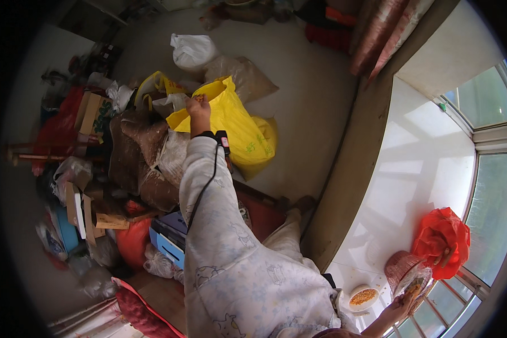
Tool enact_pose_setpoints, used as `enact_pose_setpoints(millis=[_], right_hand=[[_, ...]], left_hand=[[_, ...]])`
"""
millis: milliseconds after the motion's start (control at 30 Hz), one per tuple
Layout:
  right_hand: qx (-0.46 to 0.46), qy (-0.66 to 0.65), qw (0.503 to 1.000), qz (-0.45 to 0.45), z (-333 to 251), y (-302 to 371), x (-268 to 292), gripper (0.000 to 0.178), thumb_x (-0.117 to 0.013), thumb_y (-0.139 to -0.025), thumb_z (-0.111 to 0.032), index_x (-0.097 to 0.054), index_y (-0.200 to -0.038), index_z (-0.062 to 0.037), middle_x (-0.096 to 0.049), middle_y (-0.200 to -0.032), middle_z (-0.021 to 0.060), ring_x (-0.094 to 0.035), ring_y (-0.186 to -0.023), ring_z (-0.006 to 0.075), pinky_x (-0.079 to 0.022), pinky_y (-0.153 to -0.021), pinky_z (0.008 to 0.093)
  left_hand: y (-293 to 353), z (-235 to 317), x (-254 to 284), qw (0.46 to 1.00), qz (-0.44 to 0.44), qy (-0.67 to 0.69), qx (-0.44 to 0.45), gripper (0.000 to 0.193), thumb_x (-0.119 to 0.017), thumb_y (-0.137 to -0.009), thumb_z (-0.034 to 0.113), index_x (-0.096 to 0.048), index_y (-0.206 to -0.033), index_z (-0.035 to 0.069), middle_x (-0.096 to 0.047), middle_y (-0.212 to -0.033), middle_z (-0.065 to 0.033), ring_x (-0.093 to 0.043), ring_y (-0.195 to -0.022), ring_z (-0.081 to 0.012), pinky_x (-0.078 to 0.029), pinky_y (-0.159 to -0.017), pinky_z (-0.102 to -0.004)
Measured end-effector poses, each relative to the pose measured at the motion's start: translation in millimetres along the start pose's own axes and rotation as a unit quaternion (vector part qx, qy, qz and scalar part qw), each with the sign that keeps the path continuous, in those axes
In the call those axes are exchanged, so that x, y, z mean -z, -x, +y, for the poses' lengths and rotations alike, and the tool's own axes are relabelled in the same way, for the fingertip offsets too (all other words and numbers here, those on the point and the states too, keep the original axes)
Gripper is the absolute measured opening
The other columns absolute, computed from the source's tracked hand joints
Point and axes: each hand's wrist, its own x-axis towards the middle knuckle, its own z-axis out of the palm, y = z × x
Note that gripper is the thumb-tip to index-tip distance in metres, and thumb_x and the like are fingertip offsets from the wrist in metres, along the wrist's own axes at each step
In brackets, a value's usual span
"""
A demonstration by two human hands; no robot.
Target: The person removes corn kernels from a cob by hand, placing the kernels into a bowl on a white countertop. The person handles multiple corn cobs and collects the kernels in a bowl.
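My left hand [199,115] reaches out at the end of a pale patterned sleeve, over the mouth of a big yellow bag [231,121]. Its fingers are closed around a few orange grains [199,98] that look like corn kernels. At the lower right, my right hand [397,311] grips a clear plastic bag [416,287] with something brownish in it, too small to make out. Beside that hand, on the white sill, stands a white bowl [352,306] of orange kernels. A pinkish basket [397,265] touches the clear bag.
A red plastic bag [442,239] sits on the sill by the window. White [192,52] and translucent [245,79] sacks stand behind the yellow bag. Brown sacks [135,149], cardboard pieces [112,221] and a blue-sided box [168,248] crowd the left.
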Motion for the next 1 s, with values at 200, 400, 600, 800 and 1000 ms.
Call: enact_pose_setpoints(millis=[200,400,600,800,1000], right_hand=[[-0.035,-0.048,0.998,-0.001,-15.1,26.9,-52.9,0.031,-0.054,-0.094,-0.017,-0.060,-0.119,-0.0001,-0.064,-0.098,0.0048,-0.053,-0.071,0.0080,-0.041,-0.060,0.0211],[-0.013,0.115,0.993,0.010,-39.0,61.2,-51.8,0.033,-0.062,-0.091,-0.021,-0.061,-0.120,-0.0043,-0.055,-0.079,-0.0063,-0.042,-0.061,0.0010,-0.030,-0.052,0.0162],[0.049,0.039,0.998,-0.025,-23.3,88.0,-45.7,0.043,-0.063,-0.090,-0.009,-0.053,-0.131,-0.0026,-0.056,-0.075,-0.0022,-0.049,-0.057,0.0053,-0.040,-0.050,0.0205],[0.087,0.089,0.992,0.009,-1.0,106.9,-5.3,0.044,-0.064,-0.088,-0.004,-0.052,-0.130,0.0004,-0.061,-0.100,0.0065,-0.059,-0.078,0.0111,-0.048,-0.063,0.0235],[0.224,0.212,0.948,0.073,43.2,108.4,52.6,0.053,-0.066,-0.085,-0.004,-0.047,-0.135,-0.0002,-0.058,-0.110,0.0115,-0.061,-0.091,0.0157,-0.052,-0.072,0.0253]], left_hand=[[-33.8,-4.0,48.5,0.975,-0.038,-0.190,-0.109,0.043,-0.056,-0.092,0.022,-0.044,-0.127,0.000,-0.050,-0.128,-0.0150,-0.049,-0.115,-0.0276,-0.040,-0.103,-0.0411],[146.4,-59.2,0.0,0.954,-0.232,-0.174,0.072,0.049,-0.048,-0.094,0.036,-0.043,-0.134,0.008,-0.047,-0.132,-0.0122,-0.042,-0.124,-0.0280,-0.038,-0.104,-0.0447],[442.8,-100.3,-15.0,0.733,-0.591,-0.198,0.272,0.038,-0.043,-0.100,0.034,-0.054,-0.119,0.003,-0.060,-0.116,-0.0112,-0.058,-0.110,-0.0231,-0.047,-0.094,-0.0373],[670.8,-81.0,34.8,0.428,-0.770,-0.188,0.435,0.046,-0.044,-0.101,0.036,-0.046,-0.130,0.000,-0.055,-0.124,-0.0126,-0.053,-0.116,-0.0207,-0.044,-0.097,-0.0387],[778.0,-101.7,90.7,0.363,-0.754,-0.252,0.486,0.032,-0.044,-0.102,0.028,-0.052,-0.124,0.006,-0.059,-0.111,-0.0039,-0.058,-0.100,-0.0124,-0.049,-0.087,-0.0287]])
